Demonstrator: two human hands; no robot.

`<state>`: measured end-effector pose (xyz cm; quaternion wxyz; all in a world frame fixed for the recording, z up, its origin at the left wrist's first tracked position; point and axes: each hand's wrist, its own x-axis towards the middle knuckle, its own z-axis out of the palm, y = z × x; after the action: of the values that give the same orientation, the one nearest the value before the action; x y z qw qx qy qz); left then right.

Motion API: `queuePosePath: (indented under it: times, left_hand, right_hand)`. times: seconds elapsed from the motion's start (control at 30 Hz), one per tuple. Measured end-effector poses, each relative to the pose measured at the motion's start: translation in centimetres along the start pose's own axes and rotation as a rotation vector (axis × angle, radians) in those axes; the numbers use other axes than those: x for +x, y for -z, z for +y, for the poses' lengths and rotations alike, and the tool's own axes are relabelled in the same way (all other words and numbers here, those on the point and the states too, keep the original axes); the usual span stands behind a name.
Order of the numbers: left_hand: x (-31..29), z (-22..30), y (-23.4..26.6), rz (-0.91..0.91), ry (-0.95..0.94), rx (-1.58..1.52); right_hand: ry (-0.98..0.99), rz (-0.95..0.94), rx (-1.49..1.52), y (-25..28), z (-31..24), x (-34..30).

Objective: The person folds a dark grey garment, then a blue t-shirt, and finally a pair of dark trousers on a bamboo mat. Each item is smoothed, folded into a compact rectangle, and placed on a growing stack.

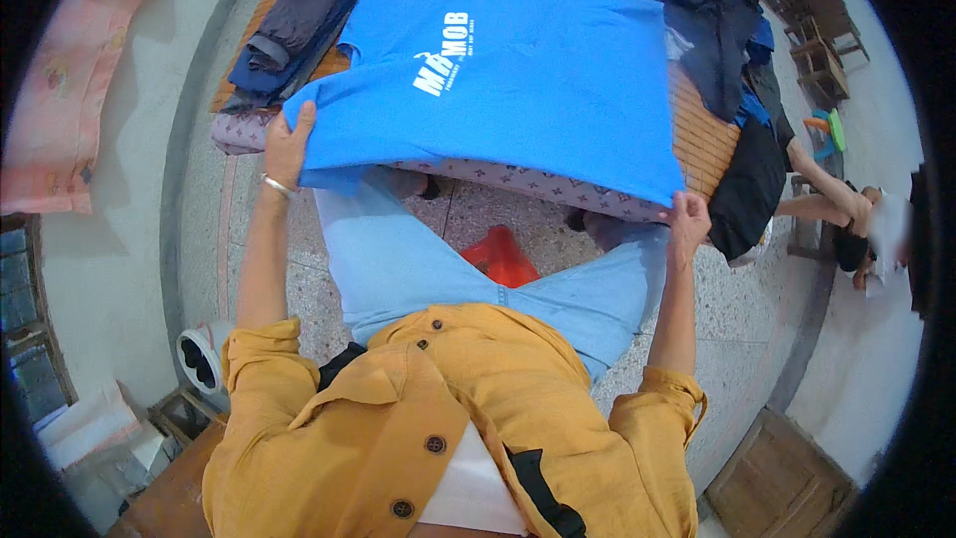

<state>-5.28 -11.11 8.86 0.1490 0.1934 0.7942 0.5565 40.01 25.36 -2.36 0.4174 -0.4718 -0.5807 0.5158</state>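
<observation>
A blue T-shirt (558, 80) with white print on its chest lies spread sideways over a ribbed brown mat (702, 130). My left hand (287, 147) pinches the near left part of the shirt, thumb on top, where a sleeve hangs over the edge. At the near right corner my right hand (687, 219) grips the cloth between thumb and fingers. The shirt's near edge is drawn straight between both hands and hangs slightly past the patterned purple edge (558, 185) beneath the mat.
Folded dark clothes (299, 30) are stacked at the left. A loose pile of dark clothes (702, 0) lies far right, with a black garment (747, 194) hanging over the right edge. A red plastic bag (501, 257) is on the floor between my knees. Another person (846, 209) is at right.
</observation>
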Motion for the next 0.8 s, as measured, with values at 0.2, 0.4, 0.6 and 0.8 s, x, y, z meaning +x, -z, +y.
queuePosePath:
  times: [0.2, 0.4, 0.6, 0.8]
  left_hand:
    - [1.5, -6.2, 5.4, -0.084, 0.067, 0.527]
    - [-2.3, -2.5, -1.8, 0.160, -0.410, 0.648]
    - [-7.7, 3.1, -14.8, -0.530, -0.408, 0.183]
    - [-11.3, 5.6, -24.4, -0.844, -0.555, 0.034]
  right_hand:
    - [-0.334, -0.035, 0.178, -2.2, -1.1, -3.8]
    - [-0.288, -0.081, 0.310, -3.6, -3.1, -5.4]
    - [-0.232, -0.122, 0.301, -5.3, -5.7, -7.2]
    - [-0.234, -0.110, 0.233, -5.1, -5.6, -7.6]
